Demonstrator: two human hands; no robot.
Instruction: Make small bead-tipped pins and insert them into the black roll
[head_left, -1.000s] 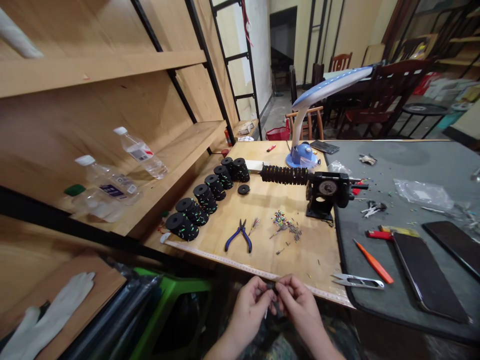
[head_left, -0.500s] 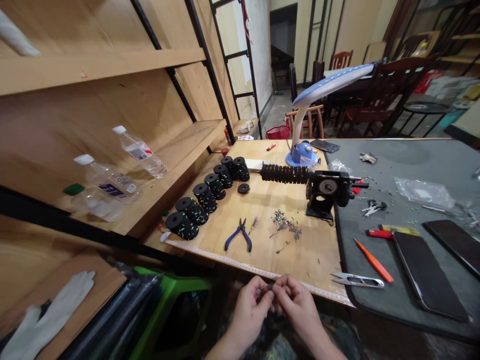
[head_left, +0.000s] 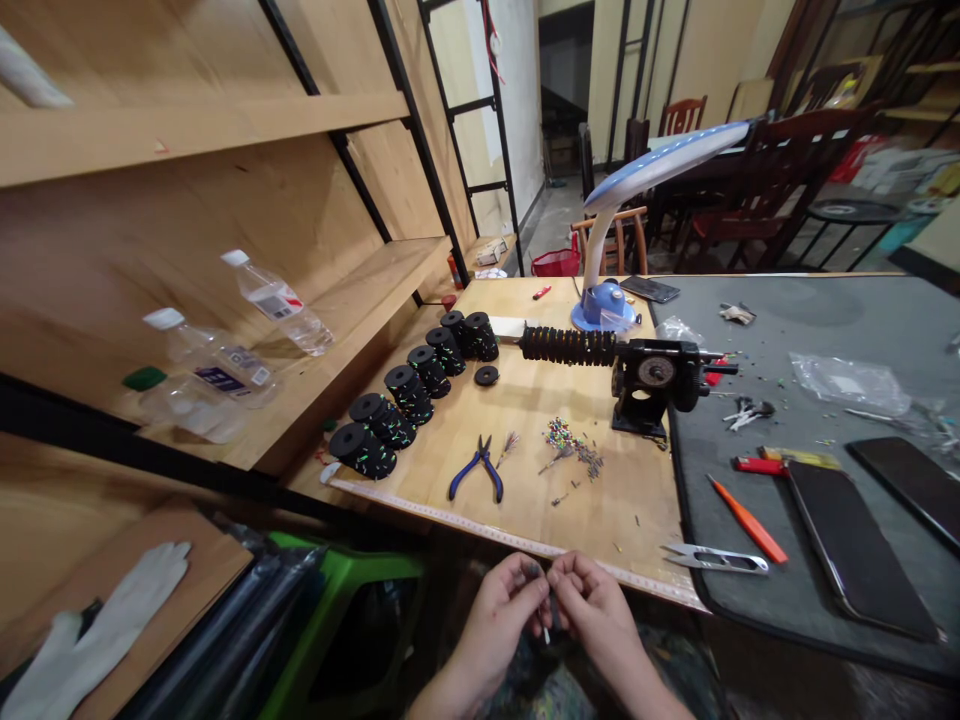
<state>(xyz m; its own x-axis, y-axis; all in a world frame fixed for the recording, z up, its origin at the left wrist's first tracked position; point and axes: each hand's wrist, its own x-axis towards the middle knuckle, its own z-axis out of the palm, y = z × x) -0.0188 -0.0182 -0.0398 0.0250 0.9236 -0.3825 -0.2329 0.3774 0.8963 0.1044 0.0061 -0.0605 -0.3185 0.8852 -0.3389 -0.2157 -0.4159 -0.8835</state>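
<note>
Both hands meet low in the view, in front of the near edge of the surface (head_left: 525,410) and below its level. The left hand (head_left: 499,612) and right hand (head_left: 596,610) face each other with fingertips touching. Each grip is closed to a narrow pinch of thumb and forefinger on one small dark piece (head_left: 549,606), held between the two hands. The piece is too small to identify.

A tape measure (head_left: 465,520) lies along the near edge of the surface. Behind it are blue-handled pliers (head_left: 478,470) and, to their right, a heap of coloured beads (head_left: 566,445). A row of black spools (head_left: 390,415) runs along the left side. A black winder (head_left: 649,380) stands at the right edge, and a blue lamp (head_left: 604,300) stands behind it. Metal snips (head_left: 714,561) lie near the right hand, beside an orange cutter (head_left: 746,520) and a phone (head_left: 851,550).
</note>
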